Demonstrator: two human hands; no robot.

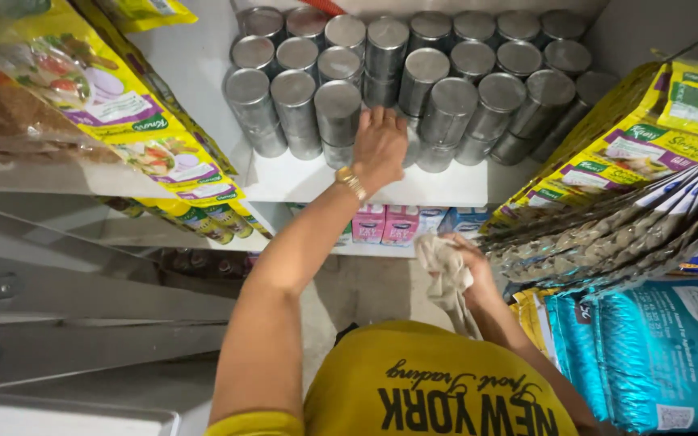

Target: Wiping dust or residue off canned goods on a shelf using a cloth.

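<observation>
Several stacked silver metal cans (450,105) fill a white shelf (446,187). My left hand (380,149), a gold bracelet at its wrist, reaches up to the front row and closes over a can there, hiding most of it. My right hand (478,270) is lower, near the shelf below. It grips a crumpled beige cloth (446,282) that hangs down from the fist.
Yellow food packets (98,89) hang over the left shelf and more yellow packets (640,145) stand on the right. Silver pouches (607,234) and teal bags (656,347) crowd the right side. Pink cartons (385,222) and blue cartons (462,218) sit on the lower shelf.
</observation>
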